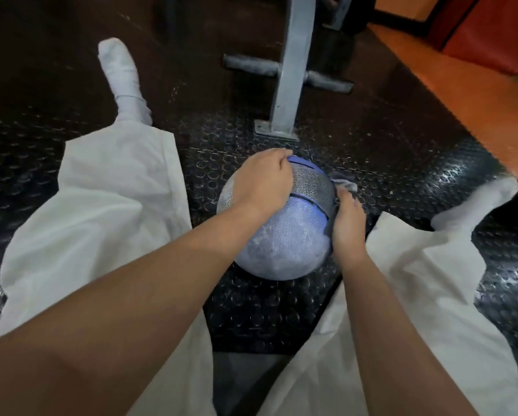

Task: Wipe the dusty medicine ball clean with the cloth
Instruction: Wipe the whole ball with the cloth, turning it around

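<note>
On the floor, between the spread legs: medicine ball, a sphere with fine pebbled skin, blue-violet under a grey-white film of dust, crossed by dark grooved seams, with a grey mesh-patterned panel near its top; it sits on the mat
Left hand: lies over the ball's upper left, fingers curled down its far side, gripping it
Right hand: clasps the cloth against the ball's right side, fingers bent round the fabric
Cloth: soft, grey, crumpled; a bunched end sticks out beyond the fingers, the rest is squeezed between palm and ball
Floor mat: black rubber embossed with rows of small raised circles, faintly shiny
Upright post: flat-sided grey metal, bolted down by a base plate just beyond the ball, with a padded crossbar higher up
Legs: loose white trousers of thin creased cloth, white socks
</note>
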### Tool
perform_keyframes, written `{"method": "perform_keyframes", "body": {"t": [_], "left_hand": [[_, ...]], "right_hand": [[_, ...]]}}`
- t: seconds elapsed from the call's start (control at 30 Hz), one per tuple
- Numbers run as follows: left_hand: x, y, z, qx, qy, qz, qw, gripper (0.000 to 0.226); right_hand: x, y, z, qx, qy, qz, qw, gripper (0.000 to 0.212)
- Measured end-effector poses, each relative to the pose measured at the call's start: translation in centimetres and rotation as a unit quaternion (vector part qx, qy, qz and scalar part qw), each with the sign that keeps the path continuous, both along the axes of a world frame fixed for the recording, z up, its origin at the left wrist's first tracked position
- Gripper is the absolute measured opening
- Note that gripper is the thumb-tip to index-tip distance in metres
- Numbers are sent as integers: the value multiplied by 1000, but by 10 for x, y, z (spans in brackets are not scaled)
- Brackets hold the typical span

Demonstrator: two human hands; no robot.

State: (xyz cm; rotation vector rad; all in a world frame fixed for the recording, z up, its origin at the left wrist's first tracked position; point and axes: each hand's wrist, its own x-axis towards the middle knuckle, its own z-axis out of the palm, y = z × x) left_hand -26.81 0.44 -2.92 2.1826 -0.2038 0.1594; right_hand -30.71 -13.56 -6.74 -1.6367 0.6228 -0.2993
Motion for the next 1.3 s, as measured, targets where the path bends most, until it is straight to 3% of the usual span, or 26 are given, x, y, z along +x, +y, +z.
{"method": "perform_keyframes", "body": {"t": [0.13,0.23,0.3,0.37,0.43,0.5,0.57,0.63,0.7,0.73,0.83,0.9,0.97,1.07,1.13,1.17,1.23,1.3], "left_hand": [[1,-6,1,15,-8,-16,1000,40],[4,-3,0,18,-2,-16,1000,41],[6,4,-2,8,8,-5,1000,41],[7,14,-4,-7,9,15,1000,41],[7,24,-6,-29,14,30,999,40],[8,36,-12,-78,39,45,995,39],[10,49,-19,-167,64,43,983,38],[10,62,-25,-225,67,45,971,40],[9,70,-32,-245,61,41,967,36],[8,72,-35,-253,59,38,965,36],[4,70,-39,-267,54,33,962,38],[4,62,-38,-253,56,44,965,38],[4,53,-35,-239,46,60,968,38],[-1,51,-39,-258,20,53,964,36],[-6,55,-43,-289,18,30,957,34],[-9,57,-44,-306,18,21,951,35],[-11,58,-44,-312,6,19,950,41],[-10,55,-42,-299,5,27,954,42]], "right_hand": [[-11,-10,-18,142,16,0,990,32],[-4,-10,-9,136,40,2,990,38],[6,-2,9,30,49,6,998,37],[15,17,27,-146,57,43,987,37],[18,44,41,-320,65,93,941,41],[14,67,47,-441,14,141,886,36],[10,79,46,-499,-66,193,842,29],[10,79,43,-493,-137,231,827,29],[19,69,38,-452,-195,203,846,24],[26,62,35,-414,-198,170,872,23],[53,37,36,-225,-67,103,967,28],[60,31,42,-236,-5,95,967,24],[53,44,50,-326,-27,116,938,15],[23,84,50,-504,-139,224,822,14],[7,97,53,-547,-217,281,758,22],[5,94,53,-544,-246,304,742,22],[19,77,49,-519,-242,305,761,21],[43,61,53,-436,-169,250,848,27]]}}
